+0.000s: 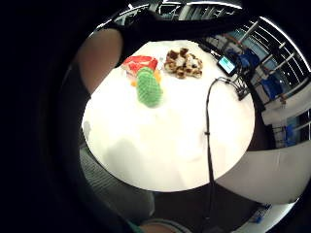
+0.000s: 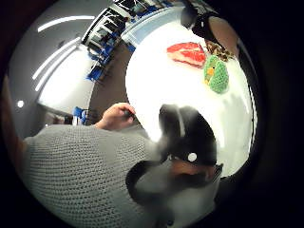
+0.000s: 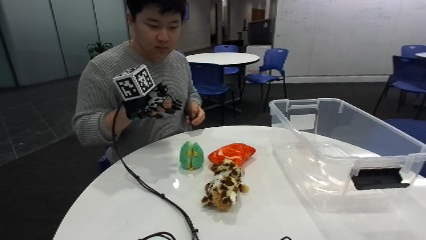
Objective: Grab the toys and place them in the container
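Three toys lie together on the round white table [image 3: 120, 210]: a green knitted toy [image 3: 192, 155], a red-orange toy [image 3: 231, 153] and a brown spotted plush animal [image 3: 224, 186]. My gloved right hand [image 3: 150, 105] is raised in front of the person's chest, above and to the left of the toys, fingers spread and holding nothing. The palm views look down on the green toy [image 1: 148, 87] [image 2: 216, 73], the red toy [image 1: 141, 64] [image 2: 187, 52] and the plush [image 1: 183, 63] from a distance. A clear plastic container [image 3: 313, 165] stands on the right of the table.
The person's bare left hand [image 3: 194, 116] rests at the table's far edge. A black cable [image 3: 153, 190] hangs from the glove and trails across the table's left front. Blue chairs [image 3: 269, 65] and another round table stand behind.
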